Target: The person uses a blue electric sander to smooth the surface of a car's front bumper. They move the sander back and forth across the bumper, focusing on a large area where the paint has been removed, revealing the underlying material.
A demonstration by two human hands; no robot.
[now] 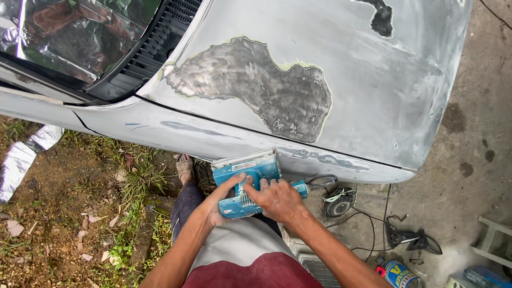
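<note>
2 hands (250,197) grip blue sander (246,181) against fender (213,137).

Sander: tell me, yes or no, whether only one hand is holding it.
No: both the left hand and the right hand grip the blue sander, pressed against the car's grey fender.

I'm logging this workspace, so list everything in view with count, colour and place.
sander: one, blue, against the car's fender edge, under both hands
car: one, grey, sanded, across the top
filler patch: one large, dark grey, on the hood
foil: silver, over the windshield and on the ground at left
cord: black, on the concrete at right
can: one, blue and yellow, bottom right
left hand: one, gripping the sander's body
right hand: one, on the sander's handle
</note>
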